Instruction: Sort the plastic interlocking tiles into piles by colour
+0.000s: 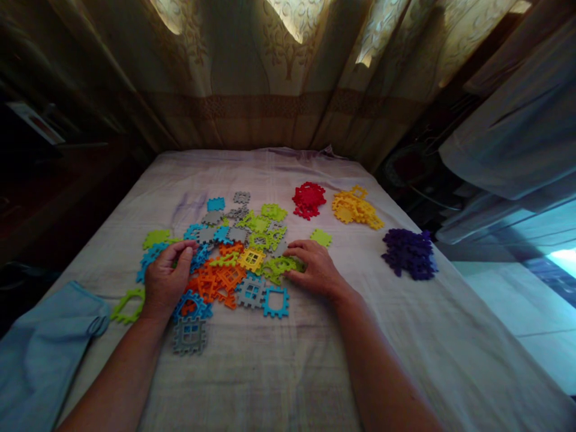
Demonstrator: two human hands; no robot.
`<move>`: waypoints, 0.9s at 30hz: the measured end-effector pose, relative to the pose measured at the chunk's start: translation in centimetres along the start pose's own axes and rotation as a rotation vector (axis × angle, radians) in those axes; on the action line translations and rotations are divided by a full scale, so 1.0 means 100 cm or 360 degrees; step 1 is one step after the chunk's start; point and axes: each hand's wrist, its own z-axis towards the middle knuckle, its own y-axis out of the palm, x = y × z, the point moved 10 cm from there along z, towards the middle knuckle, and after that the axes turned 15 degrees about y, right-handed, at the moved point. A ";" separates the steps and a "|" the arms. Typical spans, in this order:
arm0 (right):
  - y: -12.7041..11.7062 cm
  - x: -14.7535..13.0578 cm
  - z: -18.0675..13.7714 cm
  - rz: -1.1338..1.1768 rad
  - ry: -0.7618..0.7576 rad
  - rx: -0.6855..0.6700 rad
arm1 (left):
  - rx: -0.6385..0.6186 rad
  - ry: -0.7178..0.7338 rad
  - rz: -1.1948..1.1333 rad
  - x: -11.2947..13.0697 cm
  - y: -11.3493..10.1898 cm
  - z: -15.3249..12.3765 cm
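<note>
A mixed pile of flat plastic interlocking tiles with notched edges lies on the bed between my hands. Over its left side, next to the blue tiles, my left hand is closed, thumb and fingers drawn together; what they hold, if anything, is mostly hidden. At the pile's right side, my right hand has its thumb and fingers around the edge of a lime-green tile. Orange tiles, a yellow window tile and grey window tiles lie between the hands.
Separate heaps of red tiles, yellow tiles and dark purple tiles lie to the right. A single lime-green square tile sits near my right hand. Light blue cloth lies at the left edge; a curtain hangs behind.
</note>
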 end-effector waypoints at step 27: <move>-0.070 0.114 -0.013 -0.0034 0.0948 0.0801 | -0.0056 0.0035 0.0029 0.001 0.003 0.000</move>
